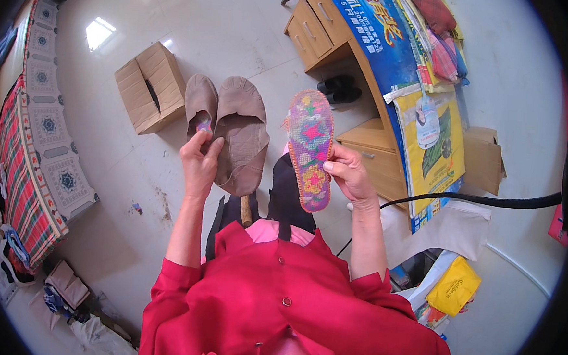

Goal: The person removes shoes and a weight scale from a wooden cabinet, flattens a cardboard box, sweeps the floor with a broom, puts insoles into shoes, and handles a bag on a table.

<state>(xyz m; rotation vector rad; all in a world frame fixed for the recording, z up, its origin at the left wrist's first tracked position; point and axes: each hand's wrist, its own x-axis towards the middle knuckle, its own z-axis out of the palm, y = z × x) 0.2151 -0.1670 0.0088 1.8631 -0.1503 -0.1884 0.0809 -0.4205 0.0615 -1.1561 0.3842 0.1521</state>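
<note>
Insole (pixel 310 150) w/ multicol. flwr patt.

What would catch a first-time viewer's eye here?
The brightly patterned insole pinched in the person's right hand, near the middle. Next come the brown shoes at the left hand, and the vivid red jacket filling the picture's lower middle.

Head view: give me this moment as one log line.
left hand: pinching brown shoes | right hand: holding patterned insole by edge | insole: outside shoes | carton: on floor, left of shoes
</note>
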